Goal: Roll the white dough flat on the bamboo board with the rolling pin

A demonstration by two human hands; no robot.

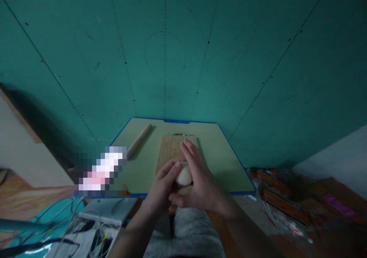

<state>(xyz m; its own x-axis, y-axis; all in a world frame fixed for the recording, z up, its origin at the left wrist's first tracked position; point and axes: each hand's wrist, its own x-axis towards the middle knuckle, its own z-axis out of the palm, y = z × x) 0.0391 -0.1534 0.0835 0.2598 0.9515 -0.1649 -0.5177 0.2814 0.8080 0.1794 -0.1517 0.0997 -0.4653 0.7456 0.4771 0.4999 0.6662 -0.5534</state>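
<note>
A pale, rounded ball of dough [184, 175] sits between my two hands, above the near part of a wooden cutting board [169, 147]. My left hand [163, 187] curls round its left side, thumb on top. My right hand [200, 181] cups it from the right, with the fingers stretched forward and close together and the thumb low, near the left hand. The underside of the dough is hidden. At the board's far end a metal handle [179, 135] shows. To the left, a wooden rolling pin [139, 140] lies at a slant.
Everything rests on a pale green tabletop [223, 154] with a blue rim, against a green wall [183, 70]. A blurred-out bright object [100, 172] covers its left edge. Cables [71, 216] and a grey box lie below left, clutter [281, 197] below right.
</note>
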